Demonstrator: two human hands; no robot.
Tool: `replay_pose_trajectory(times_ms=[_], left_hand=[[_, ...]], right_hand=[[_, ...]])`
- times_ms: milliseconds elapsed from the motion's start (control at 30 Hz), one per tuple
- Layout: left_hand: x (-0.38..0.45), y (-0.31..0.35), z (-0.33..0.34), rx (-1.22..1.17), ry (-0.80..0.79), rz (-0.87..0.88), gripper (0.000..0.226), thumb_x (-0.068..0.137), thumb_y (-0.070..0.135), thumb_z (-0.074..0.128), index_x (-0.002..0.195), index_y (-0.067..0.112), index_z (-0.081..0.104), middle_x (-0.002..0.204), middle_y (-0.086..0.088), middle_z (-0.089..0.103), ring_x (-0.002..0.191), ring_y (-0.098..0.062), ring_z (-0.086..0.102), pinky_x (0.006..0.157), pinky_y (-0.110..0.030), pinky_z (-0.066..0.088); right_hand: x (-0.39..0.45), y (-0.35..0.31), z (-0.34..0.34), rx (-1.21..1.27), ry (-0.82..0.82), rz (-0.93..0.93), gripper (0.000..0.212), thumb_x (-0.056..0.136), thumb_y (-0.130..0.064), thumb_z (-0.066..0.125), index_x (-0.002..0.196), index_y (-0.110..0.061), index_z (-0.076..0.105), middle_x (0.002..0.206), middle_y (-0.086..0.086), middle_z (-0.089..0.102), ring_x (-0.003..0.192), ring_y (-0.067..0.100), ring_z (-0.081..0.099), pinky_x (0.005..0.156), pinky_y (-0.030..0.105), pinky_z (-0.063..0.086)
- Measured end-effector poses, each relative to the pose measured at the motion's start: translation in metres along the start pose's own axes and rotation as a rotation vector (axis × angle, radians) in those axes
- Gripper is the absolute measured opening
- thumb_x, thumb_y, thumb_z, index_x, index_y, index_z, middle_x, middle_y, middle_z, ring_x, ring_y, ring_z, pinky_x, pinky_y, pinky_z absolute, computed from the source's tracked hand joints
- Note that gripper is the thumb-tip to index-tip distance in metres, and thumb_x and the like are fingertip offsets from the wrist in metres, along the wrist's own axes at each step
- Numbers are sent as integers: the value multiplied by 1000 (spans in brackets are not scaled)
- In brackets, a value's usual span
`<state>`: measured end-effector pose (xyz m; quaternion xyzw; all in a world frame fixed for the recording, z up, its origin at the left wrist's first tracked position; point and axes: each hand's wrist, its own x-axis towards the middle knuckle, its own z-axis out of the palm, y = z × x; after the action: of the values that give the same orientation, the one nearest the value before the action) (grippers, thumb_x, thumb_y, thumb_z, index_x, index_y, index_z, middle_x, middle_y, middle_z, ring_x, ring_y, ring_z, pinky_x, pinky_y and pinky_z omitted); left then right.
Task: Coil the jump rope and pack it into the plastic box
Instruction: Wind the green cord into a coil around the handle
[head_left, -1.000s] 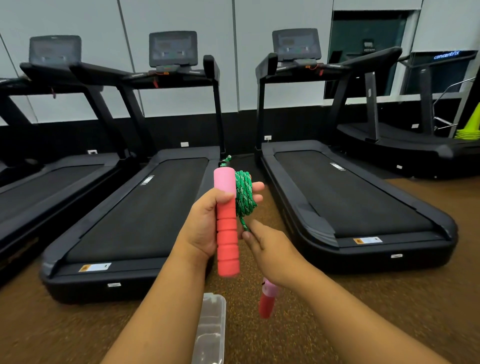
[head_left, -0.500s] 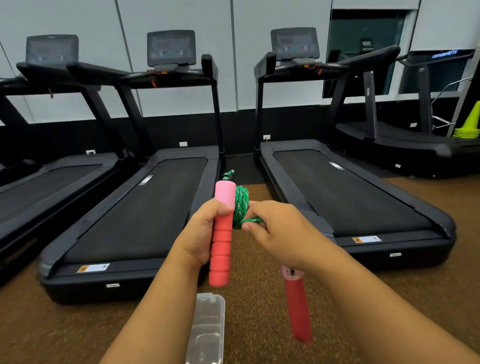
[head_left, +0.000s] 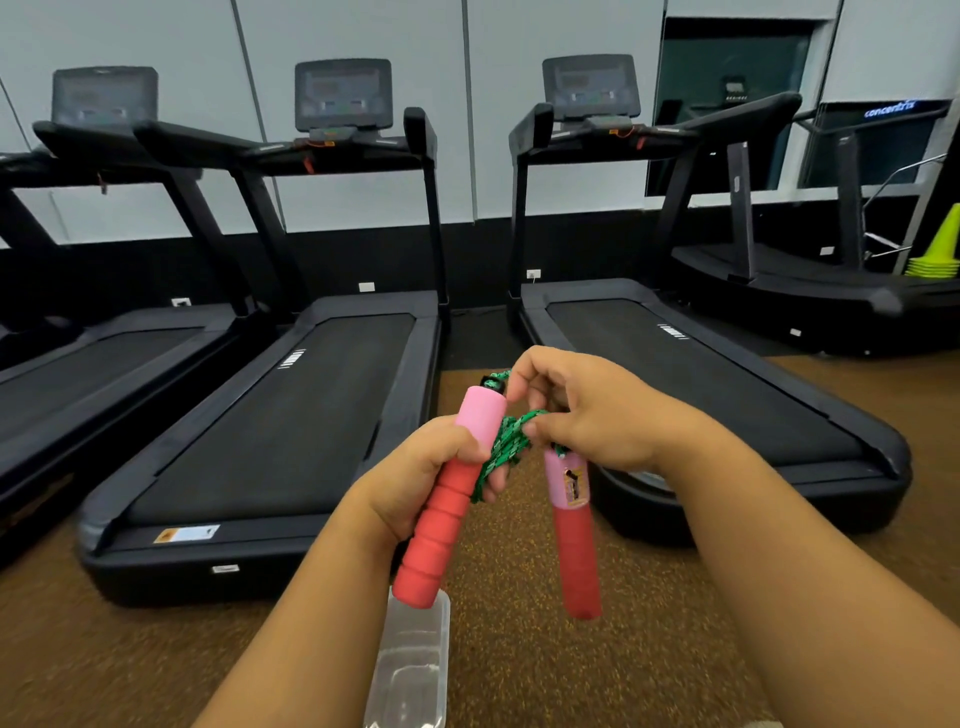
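Observation:
My left hand (head_left: 415, 473) grips a pink-and-red foam jump rope handle (head_left: 447, 514), tilted, with green rope (head_left: 506, 444) wound beside it. My right hand (head_left: 587, 410) pinches the green rope next to that handle's pink top. The second handle (head_left: 574, 545) hangs straight down from the rope just under my right hand. A clear plastic box (head_left: 410, 670) lies on the brown floor below the handles, between my forearms.
Three black treadmills (head_left: 270, 415) stand side by side ahead, one (head_left: 675, 374) right behind my right hand. Another machine and a stack of yellow-green cones (head_left: 937, 254) are at the far right. Brown speckled floor (head_left: 519, 649) runs between the treadmills toward me.
My right hand has moved up and over the coil, closer to the handle's top. The hanging handle has swung up and nearer to the held one. The left hand's handle has tilted.

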<state>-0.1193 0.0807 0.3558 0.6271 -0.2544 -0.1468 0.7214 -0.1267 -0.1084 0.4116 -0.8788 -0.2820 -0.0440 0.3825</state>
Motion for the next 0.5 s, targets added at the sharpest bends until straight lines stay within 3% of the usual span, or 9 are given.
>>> replay_pose_trajectory(times_ms=[167,267,333,500], left_hand=[[-5,4,-4,-131,-145,-102,50,61,21,57,101,-9,55,63,-7,63,51,-14,52,53,-25,44],[-8,9,-10,-208,-252,-117,48,58,25,71,94,-7,64,60,-9,59,51,-17,53,54,-26,45],[-9,9,-10,-290,-302,-112,46,60,26,72,92,-6,65,61,-9,58,52,-19,54,56,-26,46],[-12,6,2,-466,-305,-53,31,63,21,71,88,2,66,61,-9,59,55,-21,57,59,-28,48]], right_hand=[[-1,7,7,69,42,3,20,87,-7,64,91,-24,56,87,6,65,72,14,62,69,36,56],[-7,14,16,129,32,62,3,93,-15,58,95,-17,57,71,-5,64,61,4,59,58,22,49],[-10,16,26,337,17,94,3,96,-11,52,95,-13,55,71,-2,61,60,8,55,54,18,43],[-14,22,42,934,60,138,12,94,-5,51,89,-13,57,84,8,58,70,15,54,65,29,45]])
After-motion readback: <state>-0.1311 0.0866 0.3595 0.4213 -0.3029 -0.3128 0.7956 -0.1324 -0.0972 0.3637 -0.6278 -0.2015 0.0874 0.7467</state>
